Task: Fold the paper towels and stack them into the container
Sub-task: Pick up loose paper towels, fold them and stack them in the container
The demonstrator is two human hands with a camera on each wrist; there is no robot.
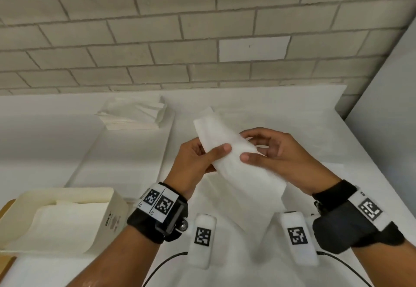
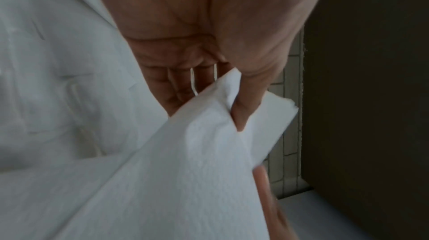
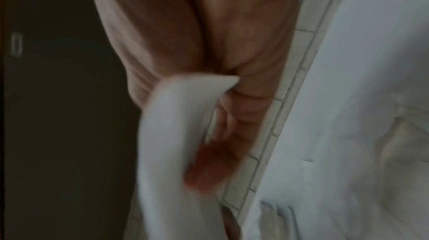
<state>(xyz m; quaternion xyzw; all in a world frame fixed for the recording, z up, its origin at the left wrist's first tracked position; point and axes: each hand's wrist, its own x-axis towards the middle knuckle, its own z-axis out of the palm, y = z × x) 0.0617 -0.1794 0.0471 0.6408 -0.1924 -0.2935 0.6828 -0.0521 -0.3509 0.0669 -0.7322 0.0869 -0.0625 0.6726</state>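
A white paper towel (image 1: 236, 163) is held in the air above the white table, draped diagonally. My left hand (image 1: 202, 154) pinches its upper left edge, thumb on top. My right hand (image 1: 265, 149) grips its right side, thumb pressed on the sheet. In the left wrist view the towel (image 2: 185, 170) hangs from the thumb and fingers. The right wrist view is blurred; the towel (image 3: 176, 124) wraps over the fingers. The cream container (image 1: 67, 217) sits at the lower left with a folded towel inside.
A stack of unfolded paper towels (image 1: 135, 113) lies at the back of the table (image 1: 315, 133). A brick wall (image 1: 180, 28) rises behind it. Another loose sheet lies flat under my hands. A grey panel stands at the right.
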